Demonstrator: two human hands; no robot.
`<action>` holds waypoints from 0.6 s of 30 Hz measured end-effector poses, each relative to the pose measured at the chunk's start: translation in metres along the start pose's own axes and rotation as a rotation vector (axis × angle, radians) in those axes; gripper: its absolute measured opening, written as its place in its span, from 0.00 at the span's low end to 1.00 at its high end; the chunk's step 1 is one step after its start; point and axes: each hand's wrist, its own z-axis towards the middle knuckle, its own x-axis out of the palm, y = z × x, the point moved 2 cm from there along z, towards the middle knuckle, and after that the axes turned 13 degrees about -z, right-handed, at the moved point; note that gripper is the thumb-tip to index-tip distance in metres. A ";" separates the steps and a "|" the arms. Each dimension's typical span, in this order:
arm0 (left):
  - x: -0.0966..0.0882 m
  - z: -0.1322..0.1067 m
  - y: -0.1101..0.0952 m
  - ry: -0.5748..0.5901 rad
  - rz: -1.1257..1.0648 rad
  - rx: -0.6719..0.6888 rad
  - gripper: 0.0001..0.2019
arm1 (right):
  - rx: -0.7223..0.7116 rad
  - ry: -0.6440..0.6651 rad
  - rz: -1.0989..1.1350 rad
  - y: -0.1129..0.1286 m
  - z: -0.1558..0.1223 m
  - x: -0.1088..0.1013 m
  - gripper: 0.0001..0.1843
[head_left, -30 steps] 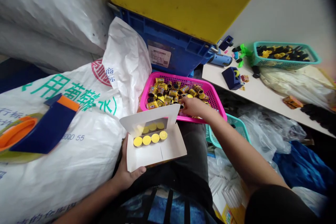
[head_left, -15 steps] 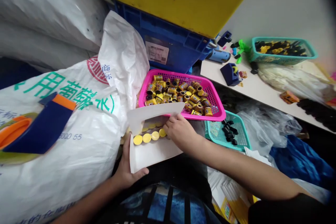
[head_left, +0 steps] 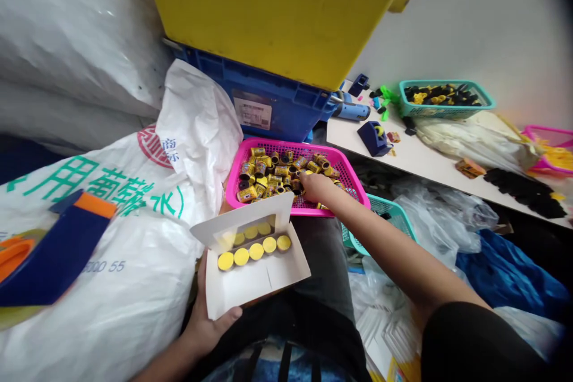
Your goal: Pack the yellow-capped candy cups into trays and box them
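White cardboard box [head_left: 237,293], five yellow-topped cylinders [head_left: 256,251] rowed inside, was clamped in the left hand's [head_left: 209,325] grip; the right hand [head_left: 317,187], whether gripping or not unclear, dipped among yellow-and-black printed cylinders [head_left: 282,171] in a pink plastic mesh basket [head_left: 353,183].

White carton [head_left: 242,295]: open, its flap raised on the side toward the basket. Five canisters [head_left: 255,251] stood inside in a single row along the flap side, round yellow ends up. Pink mesh basket [head_left: 286,144] lay just beyond, holding many loose yellow-and-dark printed canisters [head_left: 278,172], jumbled, mostly on their sides, some dark ends showing.
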 end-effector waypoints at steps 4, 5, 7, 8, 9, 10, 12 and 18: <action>0.005 0.002 -0.002 -0.027 -0.006 0.039 0.58 | 0.000 0.013 0.051 -0.012 -0.029 -0.013 0.24; 0.005 0.004 -0.003 0.004 -0.008 0.055 0.60 | -0.021 0.010 0.109 -0.020 -0.045 -0.022 0.23; 0.006 0.006 -0.004 0.070 -0.021 0.086 0.62 | -0.149 0.008 0.313 -0.035 -0.083 -0.042 0.20; 0.005 0.007 -0.004 0.100 -0.038 0.092 0.62 | -0.278 0.012 0.448 -0.038 -0.102 -0.052 0.19; 0.005 0.008 -0.004 0.122 -0.057 0.093 0.62 | -0.390 0.020 0.512 -0.037 -0.119 -0.060 0.17; 0.005 0.008 -0.004 0.137 -0.072 0.091 0.62 | -0.494 0.028 0.537 -0.029 -0.132 -0.065 0.15; 0.005 0.009 -0.002 0.151 -0.082 0.089 0.63 | -0.642 0.031 0.437 0.005 -0.146 -0.064 0.13; -0.002 0.004 0.009 0.082 -0.043 0.012 0.66 | -0.969 -0.196 -0.017 0.153 -0.117 -0.015 0.13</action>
